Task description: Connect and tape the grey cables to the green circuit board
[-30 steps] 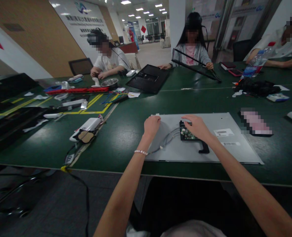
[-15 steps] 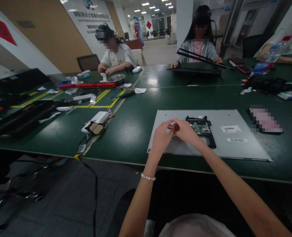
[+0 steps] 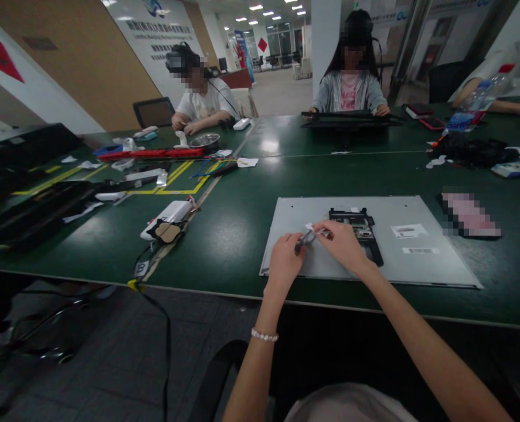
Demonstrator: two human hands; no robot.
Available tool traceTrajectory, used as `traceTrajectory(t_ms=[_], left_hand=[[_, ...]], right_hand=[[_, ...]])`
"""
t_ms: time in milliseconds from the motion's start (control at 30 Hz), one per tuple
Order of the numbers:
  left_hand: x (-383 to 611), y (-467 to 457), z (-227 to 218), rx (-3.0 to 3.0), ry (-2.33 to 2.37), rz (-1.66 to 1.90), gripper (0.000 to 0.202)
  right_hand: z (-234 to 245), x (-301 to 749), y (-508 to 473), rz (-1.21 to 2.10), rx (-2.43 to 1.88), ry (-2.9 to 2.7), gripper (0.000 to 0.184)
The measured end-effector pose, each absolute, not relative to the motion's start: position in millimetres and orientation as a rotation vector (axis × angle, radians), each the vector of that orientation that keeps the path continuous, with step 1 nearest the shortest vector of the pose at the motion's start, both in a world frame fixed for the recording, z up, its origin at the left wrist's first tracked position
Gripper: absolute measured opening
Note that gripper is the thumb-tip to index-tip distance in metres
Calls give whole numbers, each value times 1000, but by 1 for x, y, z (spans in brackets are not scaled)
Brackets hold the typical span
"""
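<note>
Left hand (image 3: 285, 265), right hand (image 3: 342, 246) — both pinching a cable (image 3: 304, 238).

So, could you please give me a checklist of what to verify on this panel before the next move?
Grip: left hand and right hand pinch the small dark cable: ok.
Connection: cable's end free of the green circuit board in its black frame: cannot tell.
Support: flat grey metal panel lies wholly on the dark green table: ok.
Clearance: white and black device apart from the panel: ok.
</note>
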State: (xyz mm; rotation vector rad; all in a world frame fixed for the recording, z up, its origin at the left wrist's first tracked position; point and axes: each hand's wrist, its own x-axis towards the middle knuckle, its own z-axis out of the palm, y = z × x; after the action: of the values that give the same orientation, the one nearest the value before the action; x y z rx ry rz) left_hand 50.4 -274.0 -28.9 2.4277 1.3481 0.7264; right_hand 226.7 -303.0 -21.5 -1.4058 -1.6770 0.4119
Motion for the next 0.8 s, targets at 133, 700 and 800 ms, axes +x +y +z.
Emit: traceTrajectory(t_ms=[133,700,800], left_hand=[[51,-276,-29,2466,1402,734,29],[50,-282,-35,2498,1131,1015,40],[53,-282,-36,2526,1091,978,41]], right_hand=[[-26,222,-302,291,-1427,-1781,22],[-35,217,-313,35,-1392,-2090,23],[-36,218,-314,13,-1387,-2099,25]])
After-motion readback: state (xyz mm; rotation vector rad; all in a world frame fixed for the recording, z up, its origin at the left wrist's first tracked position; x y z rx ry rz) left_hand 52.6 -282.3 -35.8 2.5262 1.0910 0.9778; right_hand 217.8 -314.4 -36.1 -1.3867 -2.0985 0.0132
